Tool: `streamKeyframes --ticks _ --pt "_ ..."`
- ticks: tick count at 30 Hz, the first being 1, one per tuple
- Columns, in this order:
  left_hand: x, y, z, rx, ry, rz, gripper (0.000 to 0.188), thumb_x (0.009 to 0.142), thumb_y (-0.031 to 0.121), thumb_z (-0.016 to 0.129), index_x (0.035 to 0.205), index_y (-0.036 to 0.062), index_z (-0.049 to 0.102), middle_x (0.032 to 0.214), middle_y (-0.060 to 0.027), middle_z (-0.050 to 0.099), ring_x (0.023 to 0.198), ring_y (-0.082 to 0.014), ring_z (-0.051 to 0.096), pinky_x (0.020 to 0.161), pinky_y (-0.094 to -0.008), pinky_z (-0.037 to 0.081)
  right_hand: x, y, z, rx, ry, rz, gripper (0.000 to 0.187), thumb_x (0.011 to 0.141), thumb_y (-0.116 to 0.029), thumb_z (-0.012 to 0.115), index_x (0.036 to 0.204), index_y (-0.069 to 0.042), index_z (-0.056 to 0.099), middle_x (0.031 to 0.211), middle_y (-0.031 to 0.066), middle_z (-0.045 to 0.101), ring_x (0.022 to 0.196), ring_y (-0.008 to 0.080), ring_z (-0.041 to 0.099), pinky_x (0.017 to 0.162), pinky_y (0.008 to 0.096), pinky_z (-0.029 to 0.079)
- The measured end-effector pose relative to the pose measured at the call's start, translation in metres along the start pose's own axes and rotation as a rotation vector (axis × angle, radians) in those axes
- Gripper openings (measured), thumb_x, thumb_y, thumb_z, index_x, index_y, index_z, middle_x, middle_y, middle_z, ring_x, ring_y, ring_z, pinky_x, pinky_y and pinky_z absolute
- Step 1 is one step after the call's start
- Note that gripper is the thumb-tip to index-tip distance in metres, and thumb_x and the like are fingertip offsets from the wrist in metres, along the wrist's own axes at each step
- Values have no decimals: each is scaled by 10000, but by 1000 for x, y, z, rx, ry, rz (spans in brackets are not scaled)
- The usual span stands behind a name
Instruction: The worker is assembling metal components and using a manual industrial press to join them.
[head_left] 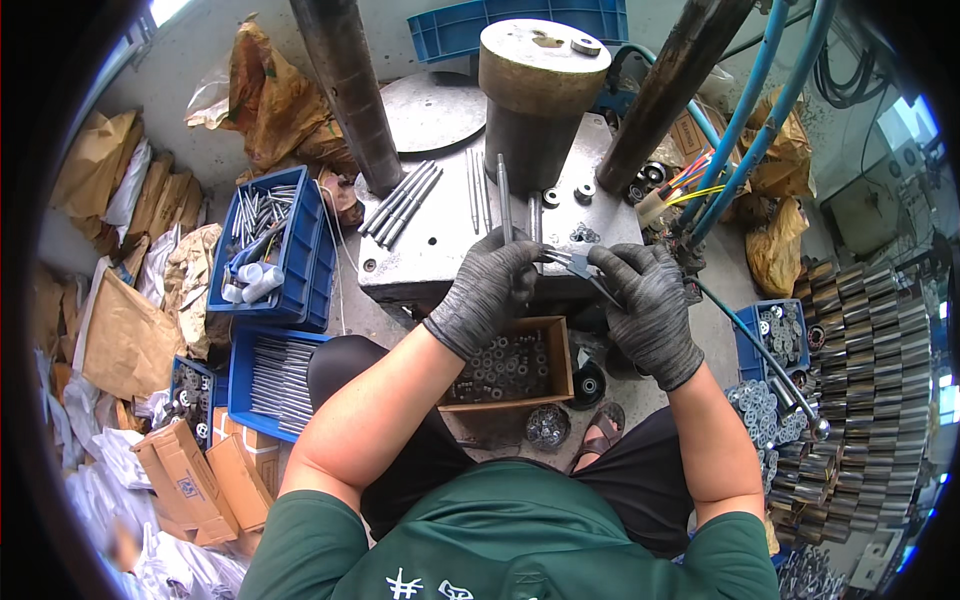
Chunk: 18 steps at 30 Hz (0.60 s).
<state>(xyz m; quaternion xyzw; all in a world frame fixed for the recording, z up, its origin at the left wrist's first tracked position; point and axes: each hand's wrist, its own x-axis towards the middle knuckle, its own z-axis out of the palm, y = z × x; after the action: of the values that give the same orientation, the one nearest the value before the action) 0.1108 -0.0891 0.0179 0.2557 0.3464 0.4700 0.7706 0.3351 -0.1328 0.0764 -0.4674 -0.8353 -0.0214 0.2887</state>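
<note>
My left hand (487, 280), in a grey glove, is closed around a slim metal shaft (503, 190) that sticks up out of the fist. My gloved right hand (645, 305) grips a small grey tool that looks like pliers (578, 264). Its thin tips reach to the fingers of my left hand; whether they touch the shaft cannot be made out. Both hands are above the front edge of a metal press table (455, 205). On that table, to the left, lies a row of several similar shafts (402, 204), with a few more beside the thick press column (535, 130).
Small metal rings (554, 196) sit right of the column. Below my hands stands a wooden box (510, 402) of small round parts. Blue crates (270, 245) with shafts are at left. Stacked metal cylinders (860, 370) fill the right. Dark posts (350, 90) and blue hoses (750, 110) rise around the table.
</note>
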Motion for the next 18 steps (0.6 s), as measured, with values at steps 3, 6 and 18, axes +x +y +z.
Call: streamKeyframes --ticks 3,6,18 --pt "-1 -2 2 -10 8 13 120 987 127 682 1033 94 576 686 9 534 511 -91 488 440 -239 382 0 -2 -1 -16 1 -8 452 761 26 736 1192 -106 751 1103 148 723 991 392 642 871 486 533" --pt "-2 0 5 51 14 37 120 1006 148 665 1031 92 562 648 5 525 478 -95 451 436 -256 353 -1 0 0 -44 7 -31 445 771 24 733 1195 -108 749 1088 151 724 965 388 652 849 489 541" --pt "-10 15 3 318 -151 248 423 1092 136 543 1485 -18 538 1008 -123 742 602 -70 626 518 -206 557 -12 35 -8 573 -101 512 454 924 -50 720 1366 34 659 1063 135 766 953 158 725 875 317 579"
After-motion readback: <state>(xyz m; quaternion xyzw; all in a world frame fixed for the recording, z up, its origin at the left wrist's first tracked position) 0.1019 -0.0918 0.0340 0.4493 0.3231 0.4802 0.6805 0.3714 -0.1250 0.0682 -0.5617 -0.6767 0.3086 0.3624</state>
